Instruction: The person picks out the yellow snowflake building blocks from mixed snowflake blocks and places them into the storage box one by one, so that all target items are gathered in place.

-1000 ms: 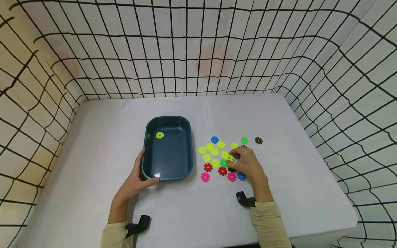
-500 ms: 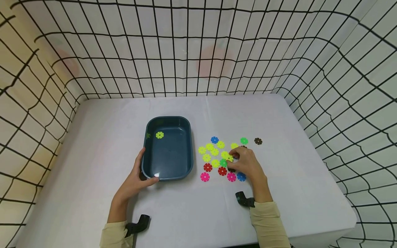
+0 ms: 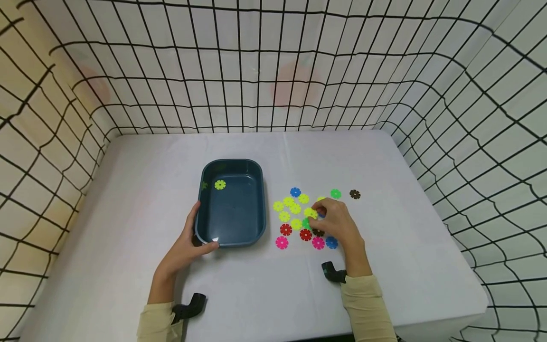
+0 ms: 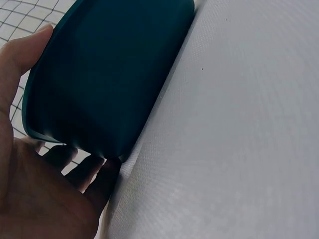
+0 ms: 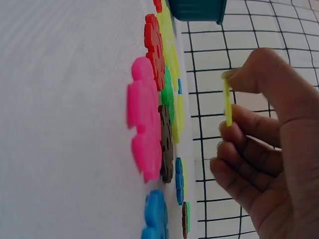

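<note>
My left hand holds the near left corner of a dark teal plastic tub, thumb over the near rim and fingers along the side wall. Inside the tub lies one yellow notched disc. My right hand pinches another yellow interlocking disc between thumb and fingertips; the right wrist view has it edge-on, raised off the table. Below and around that hand lie flat notched discs: several yellow ones, a green disc, a red disc, a brown disc and a pink disc.
A white cloth covers the table. Black wire mesh encloses its back and sides. To the far right of the group lie a brown disc and a green disc. A blue disc lies at the back of the group.
My right hand has lifted the pinched yellow disc and shifted slightly left and away from me, showing more of the brown disc beneath. The left hand stays on the tub.
</note>
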